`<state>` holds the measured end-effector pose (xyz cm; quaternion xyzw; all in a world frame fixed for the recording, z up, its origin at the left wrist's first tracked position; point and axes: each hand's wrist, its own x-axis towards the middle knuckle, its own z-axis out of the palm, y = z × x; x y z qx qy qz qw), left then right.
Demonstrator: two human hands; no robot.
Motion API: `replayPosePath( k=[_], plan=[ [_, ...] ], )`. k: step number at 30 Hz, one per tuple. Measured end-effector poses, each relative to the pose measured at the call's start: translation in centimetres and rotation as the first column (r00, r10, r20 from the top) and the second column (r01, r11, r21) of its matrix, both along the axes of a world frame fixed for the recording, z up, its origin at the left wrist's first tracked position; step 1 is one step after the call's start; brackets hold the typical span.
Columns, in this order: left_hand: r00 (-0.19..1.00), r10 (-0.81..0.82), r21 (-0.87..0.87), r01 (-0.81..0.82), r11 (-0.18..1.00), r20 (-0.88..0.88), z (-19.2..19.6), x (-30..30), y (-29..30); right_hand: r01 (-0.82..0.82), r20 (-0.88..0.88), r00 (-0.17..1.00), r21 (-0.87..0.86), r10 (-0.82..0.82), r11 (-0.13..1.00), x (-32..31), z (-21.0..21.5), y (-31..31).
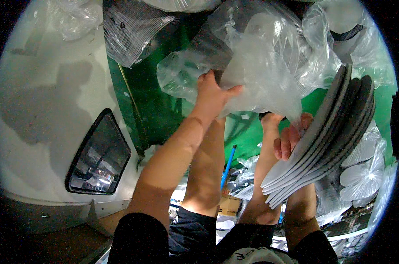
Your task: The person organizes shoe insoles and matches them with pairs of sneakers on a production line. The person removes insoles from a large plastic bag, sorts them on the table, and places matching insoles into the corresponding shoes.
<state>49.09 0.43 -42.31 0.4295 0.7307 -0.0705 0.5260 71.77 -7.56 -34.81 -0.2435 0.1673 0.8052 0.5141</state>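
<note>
A large clear plastic bag (261, 66) spreads out in front of me, crumpled and partly see-through. My left hand (215, 94) grips its near left side, thumb stretched over the film; some fingertips are hidden. On the right, a fanned stack of thin grey-and-white insoles (322, 141) leans over my right forearm. My right hand (292, 136) curls its fingers at the stack's left side, holding it. A gathered tail of the bag runs down to those same fingers. The stack covers my right palm and wrist.
At left stands a white surface (41, 132) with a dark framed window (100, 154). Bagged grey stacks (135, 33) lie at the far left, and more bagged insoles (362, 165) at right. A blue rod (228, 167) and a cardboard box (229, 205) show between my legs on the green floor (248, 132).
</note>
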Motion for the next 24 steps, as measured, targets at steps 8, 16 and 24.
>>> replayPosePath(
  k=[8,16,24],
  plan=[
    [0.963,0.242,0.036,-0.239,0.970,-0.115,1.8,4.4,-0.6,-0.006,0.179,0.983,-0.226,0.047,0.974,2.4,-2.3,-7.9],
    [0.983,-0.018,0.086,0.035,0.996,-0.182,1.1,4.4,-1.2,-0.008,0.352,0.929,-0.288,0.114,0.958,-0.3,2.2,-0.6],
    [0.961,0.042,0.151,0.000,0.989,-0.272,0.2,5.8,-1.5,0.075,0.270,0.963,-0.326,0.017,0.942,0.2,2.6,-1.6]
  ],
)
